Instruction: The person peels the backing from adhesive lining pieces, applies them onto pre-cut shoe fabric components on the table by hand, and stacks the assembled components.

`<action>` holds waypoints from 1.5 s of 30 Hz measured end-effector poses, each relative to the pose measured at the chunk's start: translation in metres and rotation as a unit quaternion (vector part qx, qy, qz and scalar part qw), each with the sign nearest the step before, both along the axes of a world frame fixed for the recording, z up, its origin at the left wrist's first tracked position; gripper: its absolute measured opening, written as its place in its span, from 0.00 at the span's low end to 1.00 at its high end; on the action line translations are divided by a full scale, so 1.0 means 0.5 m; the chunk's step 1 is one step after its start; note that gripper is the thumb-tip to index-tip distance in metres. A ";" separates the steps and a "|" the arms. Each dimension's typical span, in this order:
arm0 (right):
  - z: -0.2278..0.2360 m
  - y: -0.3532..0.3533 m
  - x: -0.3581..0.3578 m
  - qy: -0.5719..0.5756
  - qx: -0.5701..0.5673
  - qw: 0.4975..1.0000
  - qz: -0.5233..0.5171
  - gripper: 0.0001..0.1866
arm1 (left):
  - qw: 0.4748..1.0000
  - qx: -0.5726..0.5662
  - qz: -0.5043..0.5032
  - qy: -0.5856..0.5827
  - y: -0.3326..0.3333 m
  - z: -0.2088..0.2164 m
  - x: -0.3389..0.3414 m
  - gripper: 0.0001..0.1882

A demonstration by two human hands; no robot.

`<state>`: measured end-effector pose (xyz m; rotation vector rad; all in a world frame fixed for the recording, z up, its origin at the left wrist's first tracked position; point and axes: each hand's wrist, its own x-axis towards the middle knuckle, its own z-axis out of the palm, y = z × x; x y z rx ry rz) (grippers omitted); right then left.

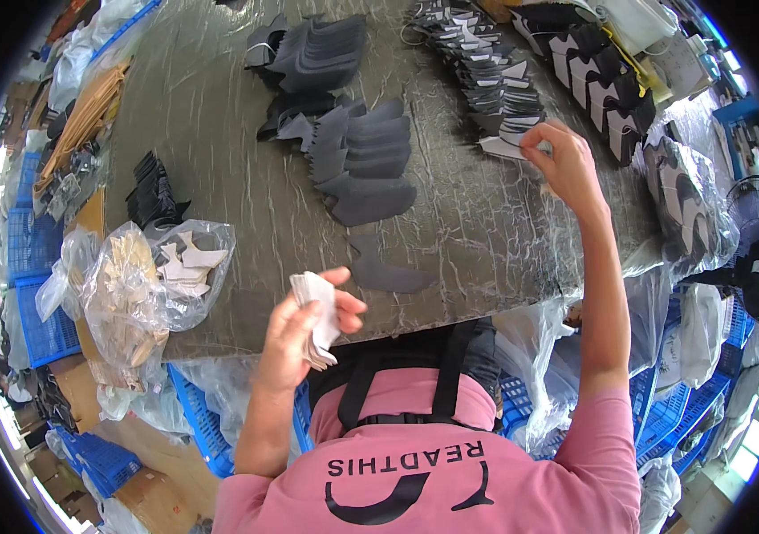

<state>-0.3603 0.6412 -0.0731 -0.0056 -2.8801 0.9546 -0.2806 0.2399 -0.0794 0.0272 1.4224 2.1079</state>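
My left hand [283, 343] holds a small stack of off-white cut pieces [320, 313] upright above the table's near edge, thumb across its face. At the right, my right hand [566, 165] pinches the end of a white cut piece [501, 149]. That piece lies at the near end of a long overlapping row of black-and-white pieces [491, 84]. Between my hands, a single flat dark grey cut piece [393, 274] rests on the table [464, 240]. Beyond it lie fanned dark grey pieces [363, 165], with another fanned pile [317, 53] farther back.
Clear plastic bags of pale pieces [143, 285] sit at the left edge near a black bundle [155, 191]. Tied black-and-white bundles [593, 76] line the far right, with a bagged bundle [684, 200] nearer. A fan [758, 236] stands right; blue crates [201, 418] are below.
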 end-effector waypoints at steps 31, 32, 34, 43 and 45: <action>0.019 -0.122 0.067 0.118 -0.154 0.980 -0.035 0.05 | 0.995 -0.092 0.011 0.036 0.142 -0.010 -0.009 0.09; 0.023 -0.138 0.083 0.115 -0.157 0.980 -0.031 0.05 | 0.994 -0.092 0.016 0.059 0.154 -0.003 -0.013 0.11; 0.029 -0.171 0.109 0.095 -0.218 0.971 -0.013 0.05 | 0.990 -0.083 0.026 0.114 0.177 -0.004 -0.023 0.18; -0.008 -0.255 0.144 0.029 -0.351 0.935 0.044 0.04 | 0.974 -0.153 0.038 0.162 0.186 0.002 -0.025 0.05; -0.020 -0.266 0.142 0.010 -0.408 0.913 0.016 0.04 | 0.983 -0.134 0.052 0.117 0.182 0.007 -0.020 0.05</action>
